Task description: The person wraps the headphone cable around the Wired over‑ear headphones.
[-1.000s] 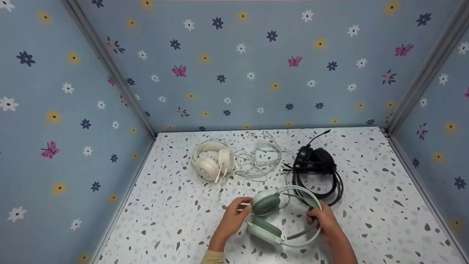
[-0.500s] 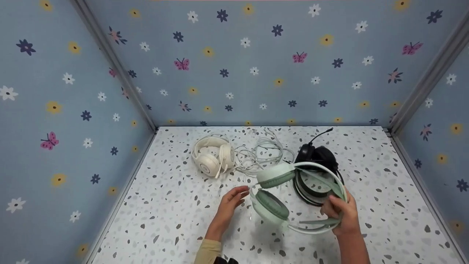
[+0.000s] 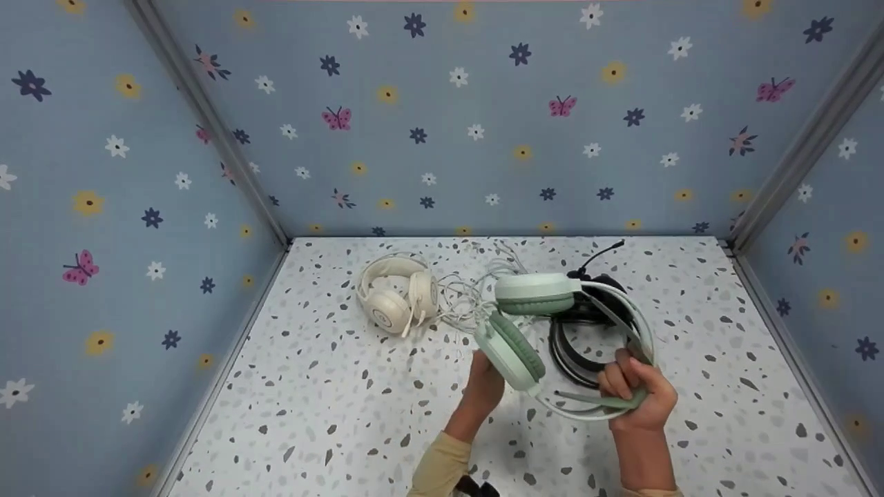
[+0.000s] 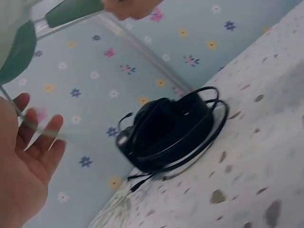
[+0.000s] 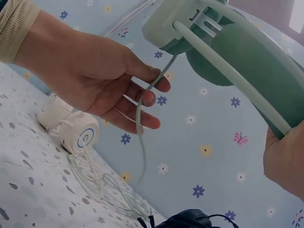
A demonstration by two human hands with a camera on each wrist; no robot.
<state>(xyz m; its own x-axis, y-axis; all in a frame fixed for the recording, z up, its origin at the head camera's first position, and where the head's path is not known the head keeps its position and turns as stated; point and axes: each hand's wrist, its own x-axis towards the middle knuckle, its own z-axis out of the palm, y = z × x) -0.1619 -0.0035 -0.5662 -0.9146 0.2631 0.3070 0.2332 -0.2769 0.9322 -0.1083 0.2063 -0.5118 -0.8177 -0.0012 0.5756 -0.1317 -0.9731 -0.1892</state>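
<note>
Pale green headphones (image 3: 534,285) are held up off the table by my right hand (image 3: 644,400), whose fingers curl round the headband. In the right wrist view, one ear cup (image 5: 164,31) hangs near my left hand (image 5: 95,76). A thin pale cable (image 5: 139,118) runs down from that cup across the left fingers, which are spread and loosely bent. From the head, the lower ear cup hides most of the left fingers (image 3: 485,376). Behind the raised headband lies a black headset (image 4: 173,128) with its cable coiled.
Cream headphones (image 3: 390,310) lie on the speckled white table (image 3: 331,400) at left, with a microphone stick. Tangled pale cables (image 3: 459,300) lie between them and the black headset. Patterned blue walls (image 3: 442,117) stand at the back and both sides.
My right hand has lifted the green headphones off the table, away from me, their cups now turned differently. My left hand has shifted rightward under the lower cup.
</note>
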